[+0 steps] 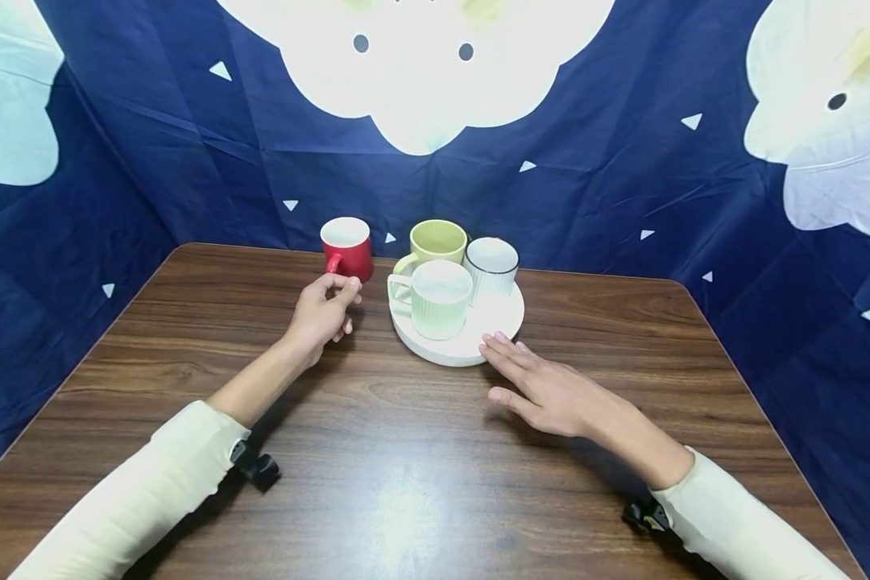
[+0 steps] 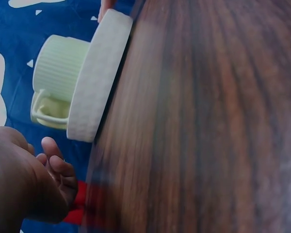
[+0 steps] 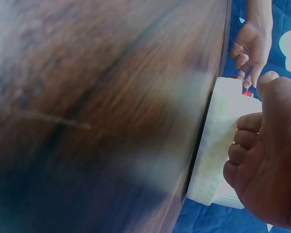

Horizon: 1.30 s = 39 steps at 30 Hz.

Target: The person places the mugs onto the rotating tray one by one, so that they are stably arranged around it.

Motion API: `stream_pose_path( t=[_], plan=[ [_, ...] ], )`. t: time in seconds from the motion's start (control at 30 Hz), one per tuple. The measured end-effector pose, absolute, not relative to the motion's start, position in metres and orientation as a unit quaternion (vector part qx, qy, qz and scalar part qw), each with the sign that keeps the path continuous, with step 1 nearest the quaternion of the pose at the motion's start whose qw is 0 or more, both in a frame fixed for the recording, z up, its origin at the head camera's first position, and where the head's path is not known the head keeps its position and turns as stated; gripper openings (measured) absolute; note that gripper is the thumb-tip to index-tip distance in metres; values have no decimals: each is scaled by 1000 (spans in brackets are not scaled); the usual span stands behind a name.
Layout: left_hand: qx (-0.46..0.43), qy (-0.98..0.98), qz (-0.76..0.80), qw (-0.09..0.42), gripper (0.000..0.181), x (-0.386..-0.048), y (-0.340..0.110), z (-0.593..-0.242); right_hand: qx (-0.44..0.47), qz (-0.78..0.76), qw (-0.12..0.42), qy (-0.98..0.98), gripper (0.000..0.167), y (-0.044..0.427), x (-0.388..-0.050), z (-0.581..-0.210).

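Note:
A red mug [image 1: 346, 256], white inside, stands upright left of a round white tray [image 1: 435, 352]. My left hand [image 1: 321, 312] is right in front of it, near its handle, fingers loosely curled; no grip on the mug shows, and the handle's lower part is hidden. On the tray stand a pale green ribbed mug [image 1: 438, 310], a yellow-green mug [image 1: 438, 238] behind it and a white ribbed cup [image 1: 491, 270] with a dark rim. My right hand [image 1: 551, 393] lies with straight fingers at the tray's front-right edge, fingertips touching the rim.
The brown wooden table [image 1: 399, 451] carries everything, its back edge close behind the mugs. A dark blue cloth [image 1: 587, 193] with white clouds hangs behind and along the sides. Small black devices [image 1: 257, 467] sit at both cuffs.

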<state>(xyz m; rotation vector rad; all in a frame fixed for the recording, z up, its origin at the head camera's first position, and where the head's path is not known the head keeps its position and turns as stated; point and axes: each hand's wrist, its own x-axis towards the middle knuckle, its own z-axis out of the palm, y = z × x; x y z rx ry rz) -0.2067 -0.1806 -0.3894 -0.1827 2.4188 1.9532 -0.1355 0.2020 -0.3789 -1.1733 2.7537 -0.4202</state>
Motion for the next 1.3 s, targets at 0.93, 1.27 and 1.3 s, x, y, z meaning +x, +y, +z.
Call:
stream_pose_path(
  t=[0.93,1.27,1.3],
  plan=[
    [-121,756,641,-46,20,-220,-212,-390,-325,-162,64,930,68,227,-162,-377],
    [-120,754,644,-46,19,-226,-212,-392,-309,-161,71,935,71,234,-166,-380],
    [-118,754,645,-43,19,-227,-211,-392,-307,-160,73,935,72,234,-166,-380]
  ],
)
